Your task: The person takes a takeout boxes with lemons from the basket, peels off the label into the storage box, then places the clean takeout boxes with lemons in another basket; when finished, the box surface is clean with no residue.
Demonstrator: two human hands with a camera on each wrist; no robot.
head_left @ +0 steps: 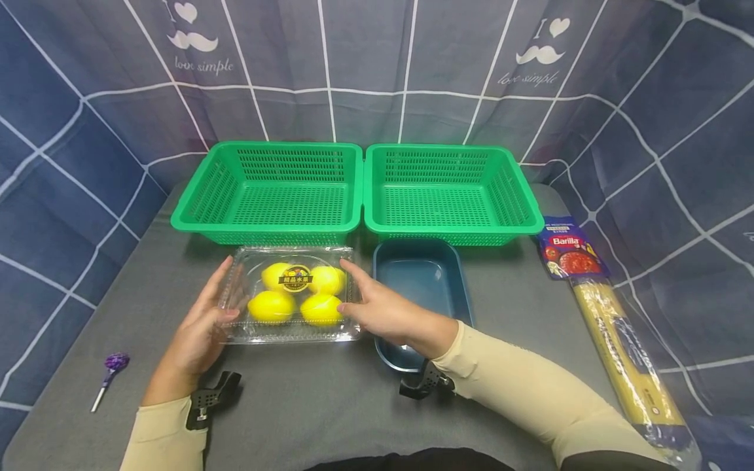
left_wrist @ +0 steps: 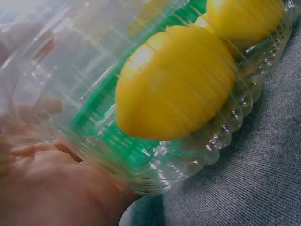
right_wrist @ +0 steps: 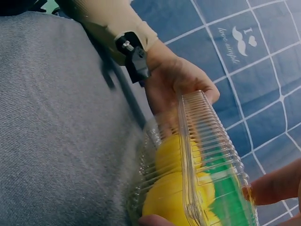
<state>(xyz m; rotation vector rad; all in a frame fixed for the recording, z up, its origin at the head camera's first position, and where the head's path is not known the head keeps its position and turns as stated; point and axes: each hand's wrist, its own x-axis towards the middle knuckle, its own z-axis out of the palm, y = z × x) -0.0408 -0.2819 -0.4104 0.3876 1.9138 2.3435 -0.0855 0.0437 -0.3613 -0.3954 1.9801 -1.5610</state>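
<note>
Both hands grip a clear plastic clamshell box (head_left: 294, 332) by its two short ends. Inside lie several yellow lemons (head_left: 271, 307), and a dark label (head_left: 296, 279) with gold print sits on the lid. My left hand (head_left: 199, 330) holds the left end; part of it shows through the plastic in the left wrist view. At the right end, my right hand (head_left: 385, 311) has its thumb toward the near side and its fingers toward the far corner. In the right wrist view, its fingers (right_wrist: 277, 183) and the left hand (right_wrist: 181, 87) flank the box from opposite ends.
Two green baskets (head_left: 273, 229) (head_left: 453, 230) stand side by side behind the box. A dark blue tub (head_left: 418, 281) lies partly under the right forearm. Pasta (head_left: 630, 353) with a Barilla sauce pouch (head_left: 570, 252) is at right; a purple lollipop (head_left: 112, 373) is at left.
</note>
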